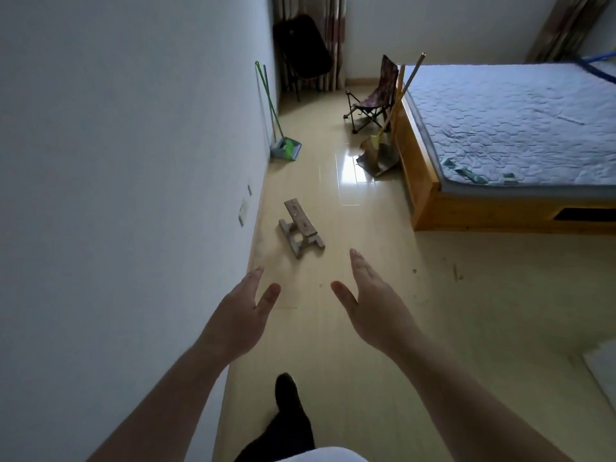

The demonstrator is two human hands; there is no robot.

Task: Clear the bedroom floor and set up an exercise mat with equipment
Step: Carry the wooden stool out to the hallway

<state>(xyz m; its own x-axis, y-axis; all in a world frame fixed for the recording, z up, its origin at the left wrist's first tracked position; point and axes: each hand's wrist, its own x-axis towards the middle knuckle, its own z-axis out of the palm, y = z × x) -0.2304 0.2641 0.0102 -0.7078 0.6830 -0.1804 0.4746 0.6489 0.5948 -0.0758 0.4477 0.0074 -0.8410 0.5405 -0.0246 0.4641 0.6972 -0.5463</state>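
- Both hands reach forward with nothing in them: the left hand (240,308) and the right hand (370,295) each show a wide grip, fingers straight, palms turned toward each other.
- The likely step is lifting the small wooden stool (301,230), which lies tipped over on the floor (366,345) ahead of the hands and apart from them, near the wall (133,161).
- To do it well, I would take one hand to each end of the seat plank, or close on a leg rail, and lift it level so the feet do not scrape the glossy boards.
- The dark-clad foot (286,391) is stepping forward; another step seems needed before the hands can close on it.
- No exercise mat or equipment shows in view, so the clearing part looks barely begun.
- The lane between the wall and the bed (466,211) is narrow; the frame's corner juts out on the right.
- Farther on, a dustpan (378,155) with long handles leans at the bed, a camp chair (373,101) stands just behind it, a green broom set (285,148) leans on the wall, and a dark chair (303,51) fills the corner.
- The widest open floor lies to the right, past the bed's foot; a white object (603,365) at that edge cannot be identified.
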